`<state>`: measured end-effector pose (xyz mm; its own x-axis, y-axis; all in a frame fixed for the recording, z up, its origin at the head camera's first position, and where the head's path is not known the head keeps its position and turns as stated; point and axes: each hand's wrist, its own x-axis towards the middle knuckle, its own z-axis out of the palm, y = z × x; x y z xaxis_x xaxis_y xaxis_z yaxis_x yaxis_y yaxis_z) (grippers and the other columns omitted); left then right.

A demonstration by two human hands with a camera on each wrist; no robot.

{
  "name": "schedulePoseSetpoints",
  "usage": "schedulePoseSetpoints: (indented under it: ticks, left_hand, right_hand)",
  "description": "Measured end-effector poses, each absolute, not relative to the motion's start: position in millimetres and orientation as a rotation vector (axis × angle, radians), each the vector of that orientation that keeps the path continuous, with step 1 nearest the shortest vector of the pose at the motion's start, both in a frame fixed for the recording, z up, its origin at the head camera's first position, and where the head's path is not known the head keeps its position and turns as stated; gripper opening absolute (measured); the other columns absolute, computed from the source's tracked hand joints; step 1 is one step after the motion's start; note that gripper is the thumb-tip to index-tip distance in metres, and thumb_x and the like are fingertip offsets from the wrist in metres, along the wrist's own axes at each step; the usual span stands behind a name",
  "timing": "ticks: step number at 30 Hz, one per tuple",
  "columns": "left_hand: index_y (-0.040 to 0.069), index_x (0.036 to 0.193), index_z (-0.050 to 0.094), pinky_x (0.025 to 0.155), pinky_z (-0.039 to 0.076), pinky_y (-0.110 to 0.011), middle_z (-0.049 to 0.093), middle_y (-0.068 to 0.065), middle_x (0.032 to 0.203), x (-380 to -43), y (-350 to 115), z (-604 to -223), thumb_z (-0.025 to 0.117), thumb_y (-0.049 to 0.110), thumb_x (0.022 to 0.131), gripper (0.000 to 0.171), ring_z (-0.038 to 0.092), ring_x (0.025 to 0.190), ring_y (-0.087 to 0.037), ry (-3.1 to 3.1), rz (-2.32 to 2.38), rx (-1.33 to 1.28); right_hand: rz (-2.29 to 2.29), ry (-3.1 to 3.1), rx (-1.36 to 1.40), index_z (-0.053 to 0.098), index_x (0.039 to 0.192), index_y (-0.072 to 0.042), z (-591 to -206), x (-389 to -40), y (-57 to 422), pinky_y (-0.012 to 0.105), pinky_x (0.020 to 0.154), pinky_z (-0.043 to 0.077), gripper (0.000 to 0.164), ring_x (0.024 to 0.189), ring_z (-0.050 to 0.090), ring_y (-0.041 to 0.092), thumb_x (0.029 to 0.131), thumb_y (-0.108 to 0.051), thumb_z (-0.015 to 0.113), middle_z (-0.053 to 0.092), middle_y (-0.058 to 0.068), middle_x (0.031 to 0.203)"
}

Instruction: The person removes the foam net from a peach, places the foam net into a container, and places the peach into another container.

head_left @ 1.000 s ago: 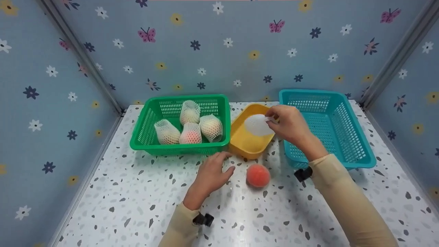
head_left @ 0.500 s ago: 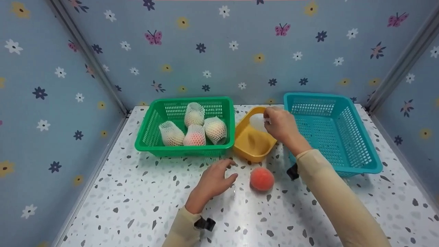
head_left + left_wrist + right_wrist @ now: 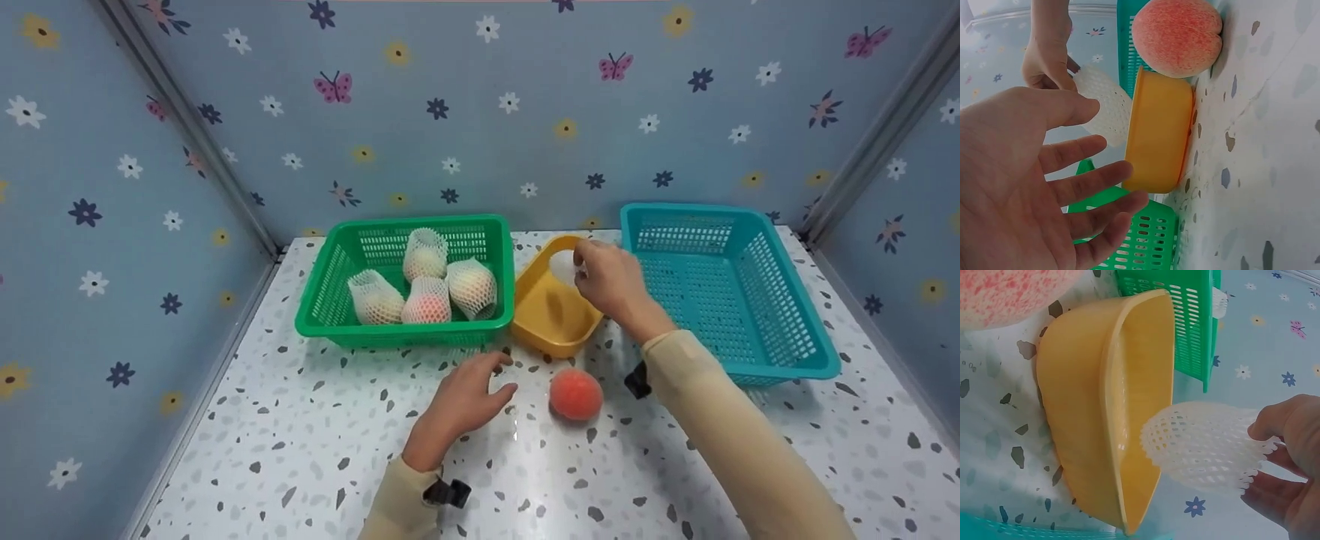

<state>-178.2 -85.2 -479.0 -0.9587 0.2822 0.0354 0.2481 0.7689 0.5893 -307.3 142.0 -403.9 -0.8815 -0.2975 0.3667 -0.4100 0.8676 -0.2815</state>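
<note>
Over the yellow bin (image 3: 551, 341), my right hand (image 3: 611, 279) pinches one end of a white foam fruit net (image 3: 1202, 441). The net holds no fruit, and its other end hangs at the bin's mouth in the right wrist view. My left hand (image 3: 466, 397) hovers near the table with fingers spread and nothing in its grasp. A bare pinkish-red peach (image 3: 576, 394) rests on the table to the right of that hand, in front of the bin. In the left wrist view the palm (image 3: 1010, 185) faces the bin.
On the left stands a green basket (image 3: 420, 334) with several netted peaches (image 3: 427, 301) inside. A teal basket (image 3: 727, 292) is at the right. Flower-patterned walls (image 3: 480, 112) close off the back and both sides of the speckled table (image 3: 300, 465).
My right hand, pinching the foam net, has shifted slightly left and lower over the yellow bin. The left hand and the peach stay about where they were; the camera view has tilted a little.
</note>
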Motion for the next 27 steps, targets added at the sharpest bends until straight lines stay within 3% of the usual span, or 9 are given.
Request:
schedulePoseSetpoints:
  ticks: [5, 13, 27]
  left_hand:
    - [0.022, 0.118, 0.051, 0.079, 0.042, -0.035, 0.053, 0.002, 0.111, -176, -87, -482, 0.056, 0.040, 0.084, 0.039, 0.050, 0.100, -0.017, 2.849, 0.959, 0.403]
    - [0.024, 0.116, 0.051, 0.077, 0.042, -0.033, 0.054, 0.002, 0.109, -177, -88, -480, 0.055, 0.039, 0.085, 0.035, 0.048, 0.093, -0.011, 2.851, 0.914, 0.413]
    - [0.022, 0.113, 0.051, 0.077, 0.042, -0.036, 0.055, 0.000, 0.107, -175, -84, -482, 0.055, 0.036, 0.085, 0.032, 0.051, 0.096, -0.017, 2.821, 0.926, 0.481]
  right_hand:
    - [0.459, -2.743, 0.518, 0.055, 0.083, -0.012, -411, -311, 139, 0.032, 0.061, 0.045, 0.015, 0.062, 0.047, 0.020, 0.073, -0.004, 0.062, 0.056, 0.004, 0.075]
    - [0.374, -2.761, 0.503, 0.056, 0.086, -0.009, -426, -317, 138, 0.034, 0.062, 0.047, 0.012, 0.062, 0.049, 0.020, 0.077, -0.004, 0.060, 0.056, 0.006, 0.075]
    - [0.324, -2.848, 0.511, 0.056, 0.090, -0.009, -446, -322, 136, 0.033, 0.065, 0.046, 0.009, 0.065, 0.046, 0.020, 0.081, -0.007, 0.057, 0.054, 0.005, 0.077]
